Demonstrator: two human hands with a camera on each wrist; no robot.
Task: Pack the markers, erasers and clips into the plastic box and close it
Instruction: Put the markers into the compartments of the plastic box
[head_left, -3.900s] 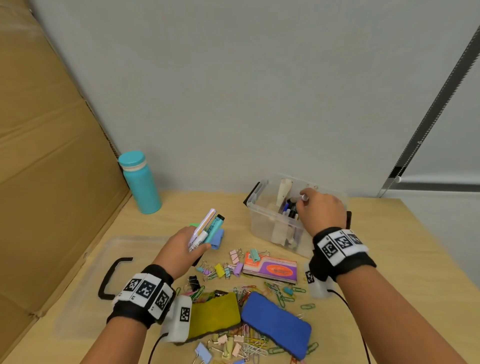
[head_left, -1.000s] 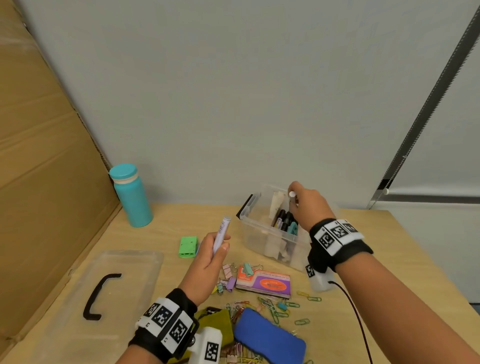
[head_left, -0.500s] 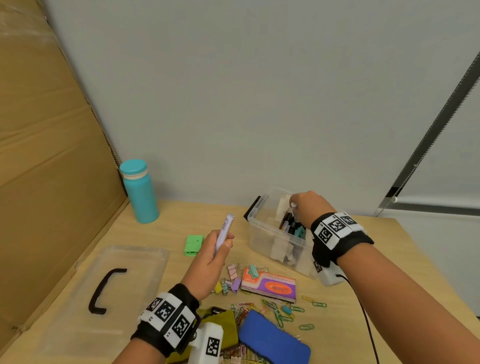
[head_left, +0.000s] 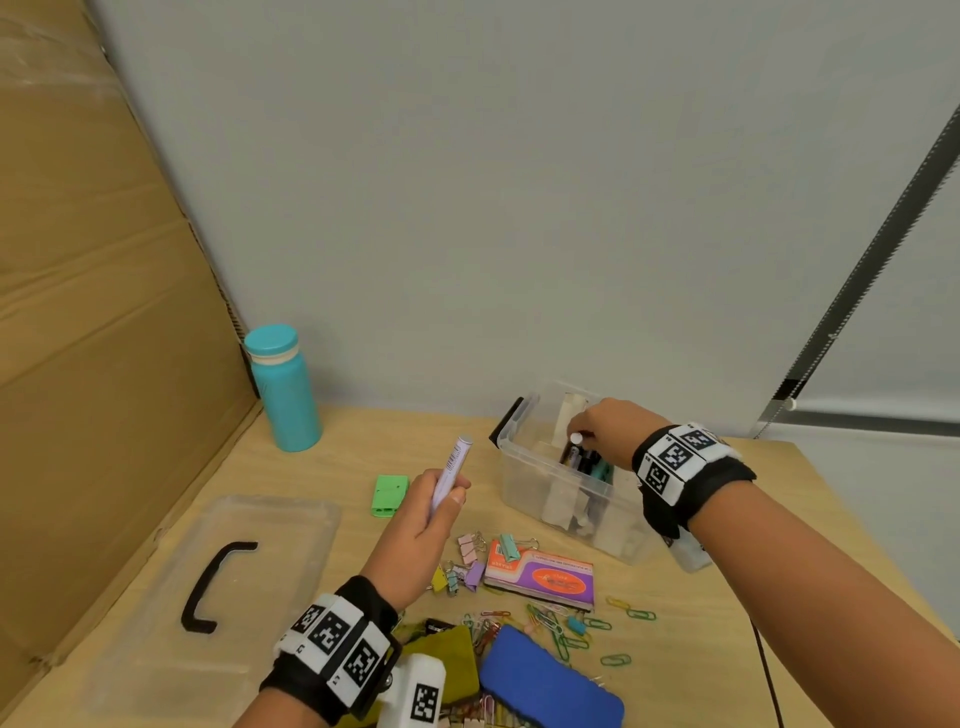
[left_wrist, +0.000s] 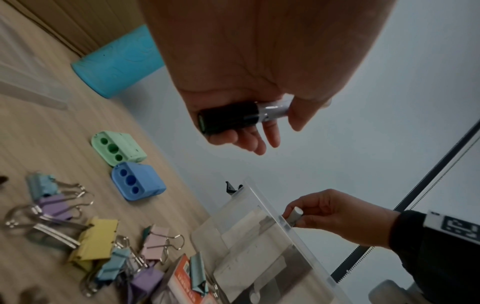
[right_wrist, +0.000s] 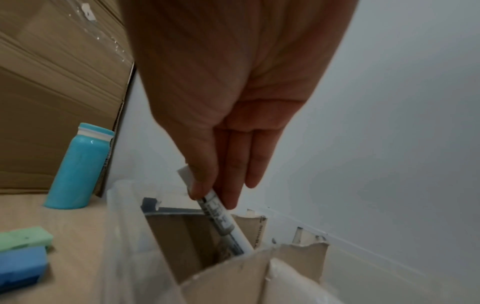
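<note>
Marker-loading step; right hand (head_left: 615, 431) fingers pinch a marker (right_wrist: 223, 220) going into the box (head_left: 566, 499); left hand (head_left: 415, 530) grips another marker (head_left: 451, 470) above the surface; next: release, pass it across; clips (head_left: 467, 564), erasers (head_left: 550, 686) unpacked.

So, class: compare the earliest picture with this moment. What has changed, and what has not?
The left hand held several markers; now it grips only one lilac marker. The others went to the plastic box, where the right hand lowers a white marker. The green block is now uncovered. Lid, bottle and erasers stay put.
</note>
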